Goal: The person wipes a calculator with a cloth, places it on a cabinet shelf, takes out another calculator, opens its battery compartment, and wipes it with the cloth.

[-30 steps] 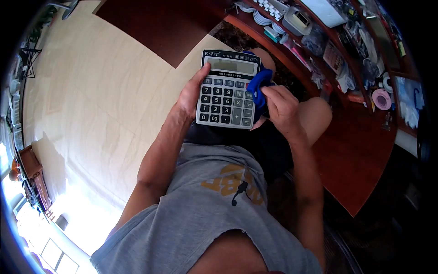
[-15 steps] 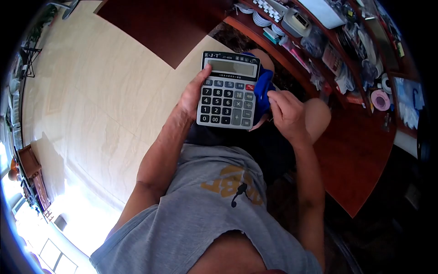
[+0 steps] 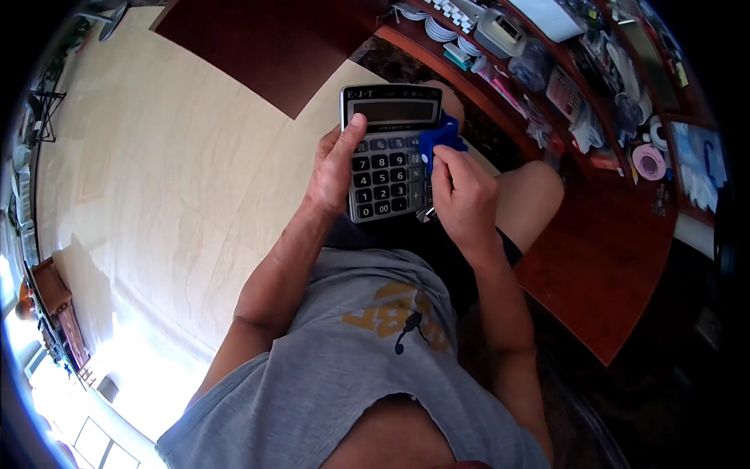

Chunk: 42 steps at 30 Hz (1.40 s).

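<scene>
A silver and black calculator point(image 3: 381, 176) faces up above my lap, its dark display at the far end. My left hand point(image 3: 332, 168) grips its left edge, with the thumb on the front beside the display; the other fingers are mostly hidden behind it. Bunched over the right side of the keys is a blue cloth point(image 3: 442, 139), pinched in the fingers of my right hand point(image 3: 462, 187). The cloth and that hand cover part of the right-hand columns of keys.
Shelves point(image 3: 500, 113) at the upper right hold coiled cables, bags and a pink roll of tape point(image 3: 649, 162). A dark red panel point(image 3: 273, 47) lies at the top, beside the pale floor point(image 3: 172, 172). My bare knee point(image 3: 539, 195) is at the right.
My right hand has moved left with the blue cloth, from the calculator's right edge onto its keys. The calculator has tilted and its display looks darker.
</scene>
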{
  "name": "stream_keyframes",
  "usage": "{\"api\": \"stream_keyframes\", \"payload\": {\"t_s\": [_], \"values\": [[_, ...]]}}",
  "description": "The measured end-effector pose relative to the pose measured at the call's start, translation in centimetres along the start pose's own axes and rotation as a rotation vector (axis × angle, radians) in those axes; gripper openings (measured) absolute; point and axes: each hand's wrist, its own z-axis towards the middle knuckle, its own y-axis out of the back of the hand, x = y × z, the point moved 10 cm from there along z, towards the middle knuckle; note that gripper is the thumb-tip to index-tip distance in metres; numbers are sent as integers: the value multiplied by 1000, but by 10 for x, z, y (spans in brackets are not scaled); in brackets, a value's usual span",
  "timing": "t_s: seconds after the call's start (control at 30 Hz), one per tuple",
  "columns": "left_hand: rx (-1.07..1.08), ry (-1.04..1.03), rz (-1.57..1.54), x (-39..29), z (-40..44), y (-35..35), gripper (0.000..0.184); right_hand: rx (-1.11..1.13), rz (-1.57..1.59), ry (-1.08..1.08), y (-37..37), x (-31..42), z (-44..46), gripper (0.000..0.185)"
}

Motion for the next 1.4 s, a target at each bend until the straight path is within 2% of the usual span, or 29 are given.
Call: {"api": "stream_keyframes", "payload": {"t_s": [0.13,0.2,0.3,0.33,0.37,0.47,0.5,0.57,0.6,0.73,0.83,0.93,1.0,1.17,1.2,1.27,1.4], "values": [[46,12,-47,3,6,1,62,51,11,-6,4,2,-2,10],[44,40,-97,13,10,4,64,276,225,-140,0,-14,-15,9],[43,86,-241,24,13,4,63,374,267,-250,16,-29,-17,9],[40,85,-225,24,13,6,63,355,369,-376,17,-46,-21,13],[38,83,-208,24,13,7,64,354,367,-377,20,-53,-21,13],[81,87,-224,24,14,3,63,241,787,-587,19,-79,-22,16],[84,89,-221,23,14,2,63,236,788,-589,14,-82,-22,16],[104,116,-309,23,10,-4,63,114,417,-546,19,-101,-25,17],[109,146,-361,30,12,-3,64,76,363,-590,19,-116,-32,17],[102,84,-355,27,10,0,70,87,402,-696,15,-145,-55,18],[163,55,-388,25,13,3,66,100,438,-639,9,-136,-46,19],[75,-44,-348,20,14,11,64,64,514,-685,15,-153,-48,18],[64,-66,-318,22,14,15,64,105,494,-642,21,-155,-46,18],[68,-53,-340,28,17,20,65,119,262,-502,41,-138,-21,17],[68,-47,-341,33,20,24,65,121,261,-502,38,-139,-21,17],[65,-29,-361,34,20,22,67,-16,303,-578,42,-154,-23,19],[75,5,-340,34,18,18,67,50,353,-566,23,-163,-13,25]]}}
